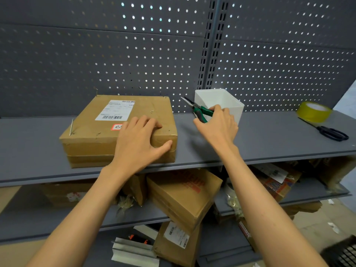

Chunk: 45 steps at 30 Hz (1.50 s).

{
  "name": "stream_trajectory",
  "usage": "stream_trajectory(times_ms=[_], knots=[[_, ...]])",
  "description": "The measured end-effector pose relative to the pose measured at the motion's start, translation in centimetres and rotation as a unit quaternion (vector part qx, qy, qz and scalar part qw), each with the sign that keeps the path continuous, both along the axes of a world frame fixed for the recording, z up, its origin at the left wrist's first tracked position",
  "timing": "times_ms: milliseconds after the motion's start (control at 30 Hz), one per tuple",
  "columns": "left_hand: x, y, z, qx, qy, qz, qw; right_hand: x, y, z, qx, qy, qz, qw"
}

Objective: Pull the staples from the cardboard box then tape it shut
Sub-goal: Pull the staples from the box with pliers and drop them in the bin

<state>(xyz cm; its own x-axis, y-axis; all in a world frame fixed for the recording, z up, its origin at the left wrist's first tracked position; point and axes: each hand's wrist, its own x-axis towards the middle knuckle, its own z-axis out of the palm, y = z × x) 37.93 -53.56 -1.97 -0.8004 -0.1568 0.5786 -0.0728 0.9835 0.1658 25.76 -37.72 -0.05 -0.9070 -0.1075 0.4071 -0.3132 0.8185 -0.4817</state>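
The shelf bore the box at its left, pressed down by the left hand with fingers spread. Beside a white bin, green-handled pliers were gripped by the right hand, fingers curled round them. Tape and scissors lay far right.

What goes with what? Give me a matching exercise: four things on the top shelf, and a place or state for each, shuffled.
Things:
1. cardboard box
2. pliers
3. tape roll
4. scissors

States:
A. lying flat near the shelf's right end, in front of the yellow roll
B. gripped in the right hand
C. under the left hand, which rests on it
D. yellow, far right, by the back panel

Pairs: 1-C, 2-B, 3-D, 4-A
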Motion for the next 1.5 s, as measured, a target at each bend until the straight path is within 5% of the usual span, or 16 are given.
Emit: stream_trajectory(times_ms=[533,1067,1500], knots=[[-4.6,-3.2,3.9,0.08,-0.038,-0.014,0.996,-3.0,-3.1,1.0,0.094,0.026,0.04,0.994],[-11.4,-5.8,6.3,0.102,-0.274,0.072,0.954,-8.7,-5.4,2.5,0.181,0.086,0.127,0.972],[-10.1,-5.7,4.9,0.105,-0.253,0.071,0.959,-9.0,-7.2,1.6,0.176,0.063,0.117,0.975]])
